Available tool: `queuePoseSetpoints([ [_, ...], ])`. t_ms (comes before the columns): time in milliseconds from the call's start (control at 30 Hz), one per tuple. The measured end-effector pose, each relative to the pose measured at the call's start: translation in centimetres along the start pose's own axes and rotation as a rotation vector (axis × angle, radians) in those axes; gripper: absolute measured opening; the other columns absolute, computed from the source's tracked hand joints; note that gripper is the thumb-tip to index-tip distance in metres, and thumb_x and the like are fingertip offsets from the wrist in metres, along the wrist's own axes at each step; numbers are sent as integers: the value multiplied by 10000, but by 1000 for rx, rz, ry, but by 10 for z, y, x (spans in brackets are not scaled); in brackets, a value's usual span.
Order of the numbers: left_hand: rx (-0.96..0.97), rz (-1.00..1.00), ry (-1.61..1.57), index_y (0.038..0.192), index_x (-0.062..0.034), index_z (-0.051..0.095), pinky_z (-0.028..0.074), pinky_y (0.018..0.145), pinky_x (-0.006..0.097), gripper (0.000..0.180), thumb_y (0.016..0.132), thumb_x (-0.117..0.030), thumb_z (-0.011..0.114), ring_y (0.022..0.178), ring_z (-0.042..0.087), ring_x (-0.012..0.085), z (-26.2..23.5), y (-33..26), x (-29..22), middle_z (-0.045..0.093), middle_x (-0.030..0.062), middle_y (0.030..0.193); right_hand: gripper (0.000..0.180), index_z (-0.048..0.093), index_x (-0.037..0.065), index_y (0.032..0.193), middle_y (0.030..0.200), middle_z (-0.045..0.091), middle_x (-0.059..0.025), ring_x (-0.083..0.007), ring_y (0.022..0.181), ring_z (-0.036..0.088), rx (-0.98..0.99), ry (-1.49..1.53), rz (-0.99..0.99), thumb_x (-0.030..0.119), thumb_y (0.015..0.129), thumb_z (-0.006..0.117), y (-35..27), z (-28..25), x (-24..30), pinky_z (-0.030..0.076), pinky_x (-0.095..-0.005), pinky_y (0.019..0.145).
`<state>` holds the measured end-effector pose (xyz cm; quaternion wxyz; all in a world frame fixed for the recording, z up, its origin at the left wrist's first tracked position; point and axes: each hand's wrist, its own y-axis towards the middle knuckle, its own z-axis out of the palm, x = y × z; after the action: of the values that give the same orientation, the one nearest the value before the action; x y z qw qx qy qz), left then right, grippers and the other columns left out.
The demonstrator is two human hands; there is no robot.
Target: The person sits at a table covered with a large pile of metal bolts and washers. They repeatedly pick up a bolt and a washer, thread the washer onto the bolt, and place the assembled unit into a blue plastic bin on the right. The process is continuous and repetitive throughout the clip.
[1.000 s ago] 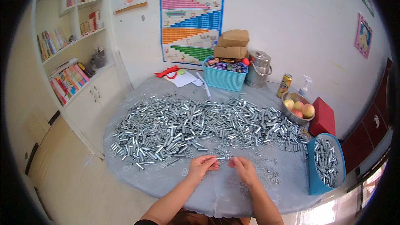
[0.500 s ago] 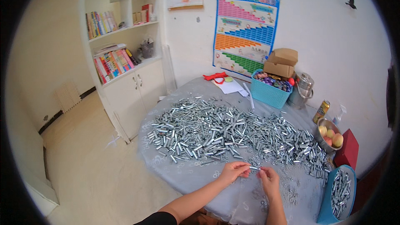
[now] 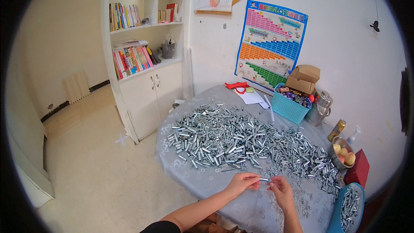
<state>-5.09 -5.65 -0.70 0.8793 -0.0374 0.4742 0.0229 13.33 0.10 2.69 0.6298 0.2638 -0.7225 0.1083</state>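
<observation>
Between the fingertips of both hands, over the near side of the table, lies a small silvery metal bolt with a sleeve (image 3: 264, 180). My left hand (image 3: 242, 184) pinches its left end with thumb and fingers. At the other end, my right hand (image 3: 281, 190) closes its fingertips on it; any small nut or washer there is too small to make out. Just beyond my hands spreads a wide heap of similar metal bolts and sleeves (image 3: 233, 140). Loose washers and nuts (image 3: 302, 200) are scattered to the right of my right hand.
The round table has a grey patterned cloth (image 3: 196, 185). A blue bin (image 3: 335, 215) of metal pieces stands at the lower right. Beyond it are a red box (image 3: 358, 168), a fruit bowl (image 3: 337, 157), a can (image 3: 337, 130), a steel canister (image 3: 320, 108) and a turquoise basket (image 3: 288, 107).
The whole view has shifted, so the table and shelves sit farther right and slightly lower. Both hands stay together at the metal bolt, with the right hand's fingers a little more bent over its end.
</observation>
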Motion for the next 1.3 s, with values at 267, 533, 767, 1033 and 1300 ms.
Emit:
queuePoseSetpoints([
  [267, -29, 21, -46, 1060, 50, 577, 534, 712, 276, 253, 861, -106, 573, 762, 621, 166, -13, -17, -10, 626, 131, 901, 205, 503, -39, 1036, 808, 605, -96, -129, 716, 585, 80, 110, 71, 92, 881, 529, 8, 29, 10, 486, -247, 625],
  [533, -101, 98, -46, 1066, 49, 578, 532, 720, 273, 245, 854, -73, 569, 784, 625, 174, -32, -29, -21, 628, 135, 913, 207, 517, -21, 1007, 817, 611, -93, -128, 686, 576, 90, 168, 108, 148, 888, 534, 24, 55, 4, 483, -238, 626],
  [767, -103, 211, 155, 1069, 39, 586, 518, 731, 238, 248, 837, -50, 588, 792, 619, 149, -34, -35, -28, 633, 117, 911, 235, 506, 9, 1070, 852, 603, -85, -145, 709, 588, 124, 458, 267, 147, 884, 541, 27, 75, 9, 490, -250, 655],
  [1033, -358, 595, 1087, 968, -48, 643, 465, 740, 328, 247, 747, -153, 681, 836, 579, 230, -77, -21, -69, 632, 91, 886, 261, 503, 25, 1105, 840, 579, -60, -160, 705, 601, -71, 385, 377, 180, 896, 507, 38, 58, -15, 499, -272, 617],
  [1300, -728, 576, 1598, 790, -17, 631, 416, 766, 389, 229, 683, -200, 718, 844, 514, 304, -172, 21, -142, 593, 129, 800, 290, 478, 26, 1147, 872, 578, -69, -174, 748, 622, -76, 354, 389, 135, 880, 507, 50, 24, -34, 510, -270, 599],
])
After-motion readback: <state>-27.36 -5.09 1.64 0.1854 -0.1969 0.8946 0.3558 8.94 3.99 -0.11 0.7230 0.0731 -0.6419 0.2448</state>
